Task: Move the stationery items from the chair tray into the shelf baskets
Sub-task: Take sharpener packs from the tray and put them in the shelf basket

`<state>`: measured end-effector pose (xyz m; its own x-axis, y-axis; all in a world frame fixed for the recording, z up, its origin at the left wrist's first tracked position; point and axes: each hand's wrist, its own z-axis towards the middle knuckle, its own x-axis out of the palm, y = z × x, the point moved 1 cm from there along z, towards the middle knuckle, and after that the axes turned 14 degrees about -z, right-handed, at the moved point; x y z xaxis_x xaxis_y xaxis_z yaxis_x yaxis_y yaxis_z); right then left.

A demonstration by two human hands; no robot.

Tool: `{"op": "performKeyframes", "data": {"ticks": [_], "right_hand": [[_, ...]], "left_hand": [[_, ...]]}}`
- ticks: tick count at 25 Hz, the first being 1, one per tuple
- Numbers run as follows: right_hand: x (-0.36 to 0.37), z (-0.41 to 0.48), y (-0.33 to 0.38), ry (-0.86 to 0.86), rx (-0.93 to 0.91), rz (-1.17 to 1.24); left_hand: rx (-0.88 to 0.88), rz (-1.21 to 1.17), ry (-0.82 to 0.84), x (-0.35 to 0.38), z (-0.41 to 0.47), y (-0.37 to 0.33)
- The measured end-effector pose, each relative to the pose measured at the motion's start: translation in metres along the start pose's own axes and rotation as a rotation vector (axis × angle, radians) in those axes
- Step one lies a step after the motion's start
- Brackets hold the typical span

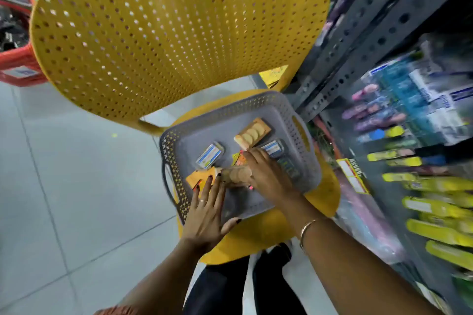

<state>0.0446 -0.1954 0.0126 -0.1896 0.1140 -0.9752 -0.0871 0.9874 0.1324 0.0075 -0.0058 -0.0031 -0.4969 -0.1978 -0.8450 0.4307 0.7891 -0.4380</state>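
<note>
a tan pack of round discs (236,174) lies in the near part of the grey tray (258,102), right between the two hands. the right hand (266,174) is laid over its right end with the fingers curled down around it; whether they actually pinch the pack cannot be told, since the palm hides the contact. the left hand (207,212) is flat and spread, palm down, its dark-nailed fingertips touching the left end of the pack and an orange card (198,178) that lies just beyond them. a ring (203,201) sits on one finger of that hand.

past the right hand's fingertips lies a second tan pack of discs (252,133), tilted. a small blue and white box (210,155) rests ahead of the left hand's fingers, and another one (272,148) sits just to the right of the right hand's knuckles. a bit of bright orange and yellow card (238,158) peeks out under the right hand's fingers.

the tray stands on the seat of a yellow chair (163,33), whose dotted back rises beyond both hands. a gold bangle (305,229) circles the right wrist. to the right of the right arm runs a grey metal shelf (363,41) with blurred packets, many of them yellow. far off beyond the left hand stands a red basket (18,64) on the pale tiled floor (64,174).
</note>
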Motion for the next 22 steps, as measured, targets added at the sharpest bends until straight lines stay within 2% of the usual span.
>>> {"op": "performKeyframes", "data": {"ticks": [4, 9, 13, 18, 22], "right_hand": [[0.023, 0.0, 0.009, 0.132, -0.147, 0.017], [0.033, 0.002, 0.018, 0.101, -0.095, -0.107], [0.026, 0.002, 0.021, 0.118, -0.077, -0.09], [-0.005, 0.003, 0.011, 0.054, -0.017, -0.086], [-0.077, 0.003, -0.005, -0.095, 0.128, -0.024]], "left_hand": [[-0.014, 0.065, 0.002, 0.012, -0.005, 0.011], [-0.036, 0.059, 0.001, 0.015, -0.006, 0.01], [-0.053, 0.042, -0.024, 0.016, -0.008, 0.01], [-0.046, -0.025, -0.067, 0.0, -0.008, 0.007], [0.001, -0.091, -0.139, -0.046, 0.007, -0.005]]}}
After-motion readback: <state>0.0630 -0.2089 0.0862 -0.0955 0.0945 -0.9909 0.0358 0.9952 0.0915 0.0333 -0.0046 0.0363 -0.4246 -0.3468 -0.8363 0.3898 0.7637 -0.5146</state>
